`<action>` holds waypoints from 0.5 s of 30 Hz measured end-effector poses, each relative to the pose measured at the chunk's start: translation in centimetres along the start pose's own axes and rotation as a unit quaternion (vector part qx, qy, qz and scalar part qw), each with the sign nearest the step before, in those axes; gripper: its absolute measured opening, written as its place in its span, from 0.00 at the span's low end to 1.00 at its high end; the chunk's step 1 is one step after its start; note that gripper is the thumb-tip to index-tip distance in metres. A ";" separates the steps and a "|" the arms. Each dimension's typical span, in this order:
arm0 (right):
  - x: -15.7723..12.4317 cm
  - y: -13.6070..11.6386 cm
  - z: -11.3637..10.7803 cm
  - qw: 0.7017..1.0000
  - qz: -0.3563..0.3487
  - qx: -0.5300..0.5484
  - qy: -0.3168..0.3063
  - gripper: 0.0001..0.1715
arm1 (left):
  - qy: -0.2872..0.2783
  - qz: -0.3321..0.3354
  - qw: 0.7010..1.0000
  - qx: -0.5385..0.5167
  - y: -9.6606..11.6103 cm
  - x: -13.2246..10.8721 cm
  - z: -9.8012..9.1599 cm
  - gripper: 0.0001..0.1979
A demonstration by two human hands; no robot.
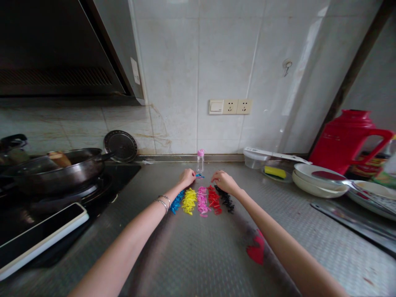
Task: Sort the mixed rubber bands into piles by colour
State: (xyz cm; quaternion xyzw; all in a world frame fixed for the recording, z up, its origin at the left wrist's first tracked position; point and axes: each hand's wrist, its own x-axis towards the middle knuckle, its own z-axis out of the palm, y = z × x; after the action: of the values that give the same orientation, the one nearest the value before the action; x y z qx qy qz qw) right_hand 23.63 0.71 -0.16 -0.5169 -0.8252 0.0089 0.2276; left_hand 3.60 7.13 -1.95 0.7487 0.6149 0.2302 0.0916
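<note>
Five small piles lie in a row on the metal counter: blue pieces (176, 203), yellow pieces (189, 201), pink pieces (202, 201), red pieces (214, 199) and black pieces (228, 202). My left hand (187, 177), above the blue pile, pinches a small blue piece (198, 176) at its fingertips. Over the red and black piles is my right hand (224, 181), its fingers curled together; whatever they hold is too small to make out. A clear bottle with a pink cap (200, 161) stands upright just beyond both hands.
At the left are a pan (62, 171) on the stove and a white-edged phone (43, 237). Toward the right stand a plastic tub (255, 159), a yellow sponge (275, 172), stacked bowls (318, 185), a knife (355, 227) and a red thermos (343, 142).
</note>
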 end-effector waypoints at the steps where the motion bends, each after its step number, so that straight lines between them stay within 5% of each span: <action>1: 0.2 -0.1 0.1 1.000 0.013 -0.010 -0.004 0.16 | 0.001 0.002 1.000 -0.001 0.0 0.0 -0.2 0.09; 8: 2.3 -0.8 1.4 0.993 0.083 -0.073 -0.049 0.19 | -0.006 0.082 0.995 -0.060 -2.0 -0.8 -2.9 0.11; 15: 3.8 -1.8 2.4 0.987 0.087 -0.111 -0.081 0.17 | -0.189 0.140 0.960 -0.154 -6.1 -3.0 -6.5 0.13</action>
State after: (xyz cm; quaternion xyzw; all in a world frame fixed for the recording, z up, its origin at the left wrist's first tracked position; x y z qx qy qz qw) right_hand 19.86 3.63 -0.45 -0.6060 -0.7889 -0.0211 0.0994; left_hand -5.19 4.67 0.48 0.8340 0.4323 0.1868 0.2875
